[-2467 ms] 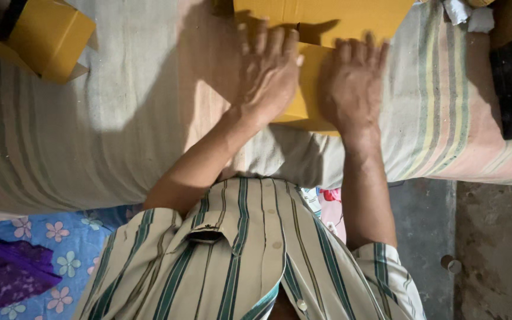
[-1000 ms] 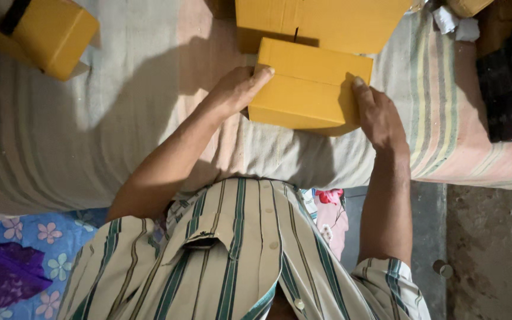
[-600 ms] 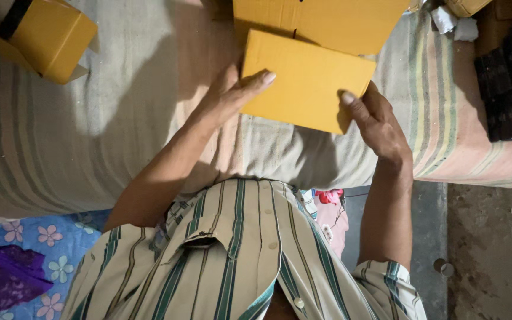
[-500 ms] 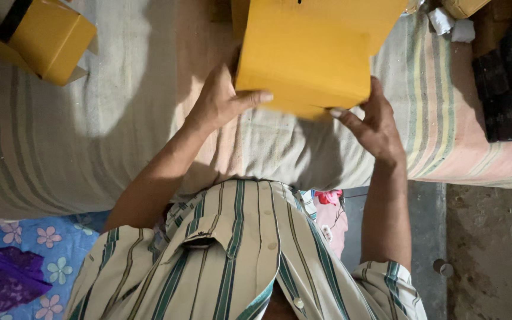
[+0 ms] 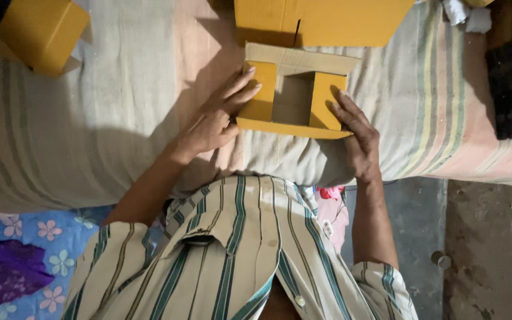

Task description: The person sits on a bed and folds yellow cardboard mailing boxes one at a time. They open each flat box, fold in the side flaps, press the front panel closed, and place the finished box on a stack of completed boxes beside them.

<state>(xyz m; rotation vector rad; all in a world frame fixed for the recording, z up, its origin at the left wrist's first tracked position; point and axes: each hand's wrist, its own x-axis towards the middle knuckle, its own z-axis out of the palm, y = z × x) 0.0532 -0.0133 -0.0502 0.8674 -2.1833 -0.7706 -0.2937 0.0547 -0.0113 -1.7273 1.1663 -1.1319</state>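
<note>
A small yellow cardboard box [image 5: 294, 98] is stood on a cloth-covered bed [image 5: 120, 118], just in front of the person's chest, with its open end turned up toward the camera. The box is held from both sides so that its thin walls are kept square and upright on the soft surface.

The left hand [image 5: 214, 121] is laid flat against the left wall, fingers extended and spread, thumb toward the near edge; nothing is enclosed by it. The right hand [image 5: 357, 133] is pressed against the right wall in the same way, fingers straight and open. The box is braced between the two palms rather than gripped.

Two short side flaps are seen folded inward, while one longer flap at the far side is left raised, showing its plain brown inner face. The outer faces are smooth and yellow; the edges are sharp and creased.

A flat stack of like yellow cardboard [image 5: 321, 21] lies just beyond the box, at the far edge. One assembled yellow box [image 5: 40, 32] rests well apart at far left. The bed covering is a coarse woven cloth, pale with faint coloured stripes, and is wrinkled under the load.
</note>
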